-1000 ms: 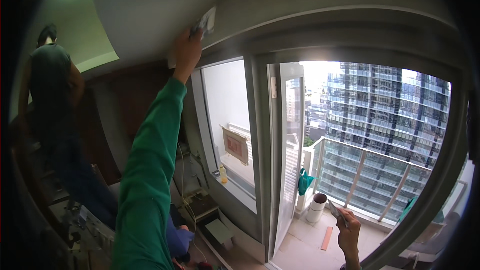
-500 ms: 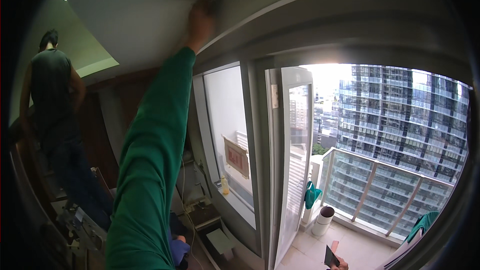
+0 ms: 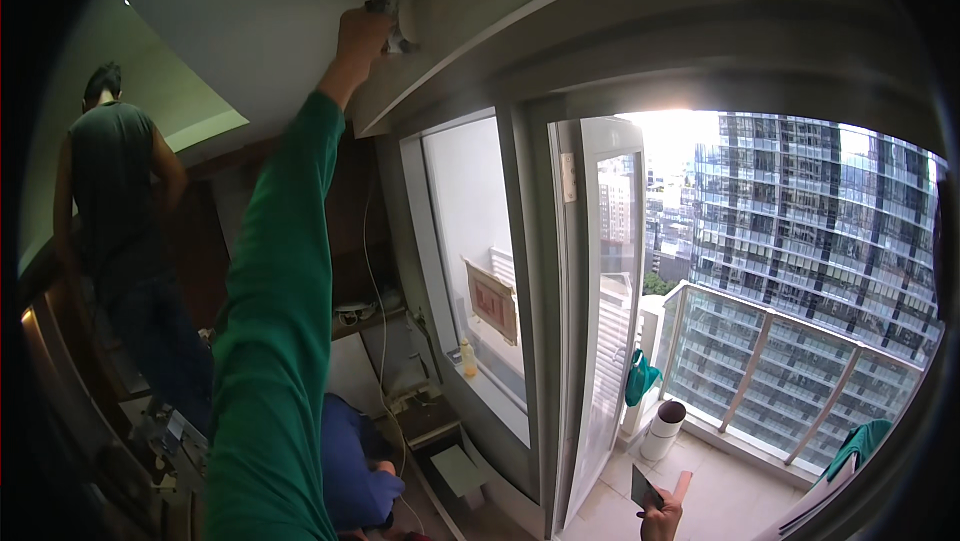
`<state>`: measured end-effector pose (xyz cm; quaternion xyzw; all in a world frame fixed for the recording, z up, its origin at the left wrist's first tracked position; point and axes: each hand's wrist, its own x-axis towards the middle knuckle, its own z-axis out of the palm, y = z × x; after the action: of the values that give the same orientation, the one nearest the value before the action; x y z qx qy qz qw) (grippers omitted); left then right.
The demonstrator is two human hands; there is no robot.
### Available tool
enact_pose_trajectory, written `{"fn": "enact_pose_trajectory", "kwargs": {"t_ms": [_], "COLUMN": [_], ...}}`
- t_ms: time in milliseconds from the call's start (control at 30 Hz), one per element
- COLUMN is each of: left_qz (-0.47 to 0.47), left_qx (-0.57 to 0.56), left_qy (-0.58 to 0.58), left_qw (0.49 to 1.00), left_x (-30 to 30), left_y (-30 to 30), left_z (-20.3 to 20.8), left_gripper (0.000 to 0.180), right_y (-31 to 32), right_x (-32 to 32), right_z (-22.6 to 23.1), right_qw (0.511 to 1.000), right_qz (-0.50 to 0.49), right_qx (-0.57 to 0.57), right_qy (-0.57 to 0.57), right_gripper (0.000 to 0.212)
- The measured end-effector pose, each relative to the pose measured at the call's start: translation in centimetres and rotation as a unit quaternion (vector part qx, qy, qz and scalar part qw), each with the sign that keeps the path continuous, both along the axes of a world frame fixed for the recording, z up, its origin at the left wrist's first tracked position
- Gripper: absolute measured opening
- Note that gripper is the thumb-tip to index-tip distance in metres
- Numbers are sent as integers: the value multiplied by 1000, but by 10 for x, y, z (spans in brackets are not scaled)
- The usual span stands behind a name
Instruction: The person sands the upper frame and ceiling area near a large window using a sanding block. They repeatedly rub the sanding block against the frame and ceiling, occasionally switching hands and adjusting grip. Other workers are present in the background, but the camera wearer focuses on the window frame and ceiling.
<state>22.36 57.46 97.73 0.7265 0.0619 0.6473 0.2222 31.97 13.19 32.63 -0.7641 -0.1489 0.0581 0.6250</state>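
My left hand (image 3: 361, 38), at the end of a green sleeve, reaches up to the ceiling beside the beam edge. Its fingers are closed round a small tool (image 3: 397, 29) with a dark part and a shiny grey part, held against or close to the surface; its exact kind is unclear. A pale patch shows next to it. Low at the right, my right hand (image 3: 660, 518) grips a flat dark-bladed scraper (image 3: 643, 489), its blade pointing up and left. A pinkish strip (image 3: 683, 486) sticks up beside that hand; I cannot tell what it is.
A person in a dark sleeveless top (image 3: 110, 181) stands at left; another in blue (image 3: 355, 471) crouches below my arm. An open glazed door (image 3: 605, 341) leads to a balcony with a glass railing (image 3: 800, 381) and white cylinder (image 3: 663, 431). A cable (image 3: 383, 341) hangs down.
My left hand has shifted left and is sharper, no longer blurred. My right hand with the scraper has come further into view. More of the person in blue shows as the view shifts.
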Motion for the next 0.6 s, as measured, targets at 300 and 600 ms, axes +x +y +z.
{"fn": "enact_pose_trajectory", "kwargs": {"t_ms": [300, 600], "left_qz": [215, -57], "left_qx": [386, 67], "left_qy": [122, 38], "left_qw": [888, 995], "left_x": [11, 3], "left_y": [33, -148], "left_z": [74, 62], "left_gripper": [28, 8], "right_y": [-33, -39], "right_x": [21, 21], "right_z": [-88, -112], "right_qw": [972, 994], "right_qz": [80, 15], "right_qx": [-156, -107], "right_qy": [-155, 26], "right_gripper": [28, 32]}}
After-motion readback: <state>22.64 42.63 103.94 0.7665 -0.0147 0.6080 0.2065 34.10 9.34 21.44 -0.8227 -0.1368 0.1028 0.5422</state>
